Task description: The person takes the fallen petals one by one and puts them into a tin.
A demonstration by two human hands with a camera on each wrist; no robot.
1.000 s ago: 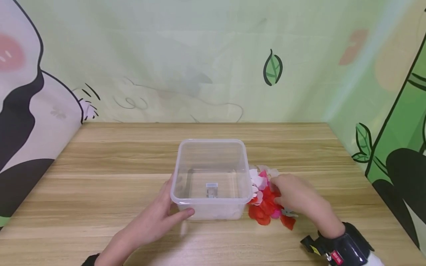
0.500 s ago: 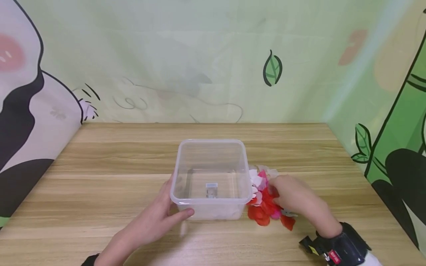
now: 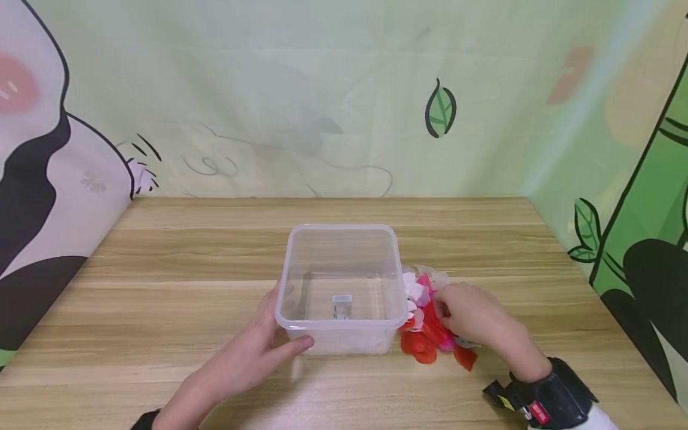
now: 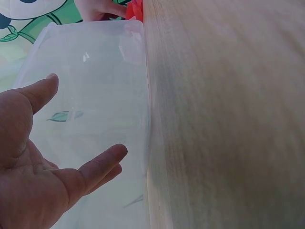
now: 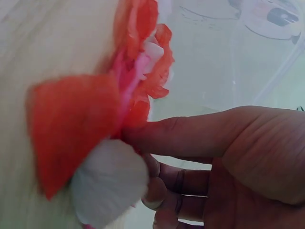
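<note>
Wood-grain table (image 3: 188, 251) under a clear plastic box (image 3: 341, 340), the reference for all places below; printed cloth backdrop (image 3: 322, 89) rises beyond the box.

Far left of box: black-and-white printed figure (image 3: 32, 179) on the cloth.

Near left of box: black band (image 3: 145, 421) at the left wrist. Left hand (image 3: 249, 355) at the box's left side, fingers behind the left wall, thumb (image 3: 298, 345) by the near wall at its left corner. Left wrist view: fingers extended and spread, not clenched, lying along the box.

Box itself: upright, mouth upward, squarish with rounded corners. Small pale rectangular patch (image 3: 342, 306) visible within its outline; cannot tell whether inside or outside the wall.

Just right of box: loose heap of petals (image 3: 424, 331) on the table, red, pink and white, partly hidden by the box's rim; contact with the wall not determinable.

Right of box, over the heap: right hand (image 3: 475, 313), fingers curled toward the thumb, pinching petals. Right wrist view: thumb tip against red, a white petal below it. Near right of box: black wrist-worn device (image 3: 559, 394) and white sleeve (image 3: 602, 419).

Far right of box: printed green stalk (image 3: 653, 197).
</note>
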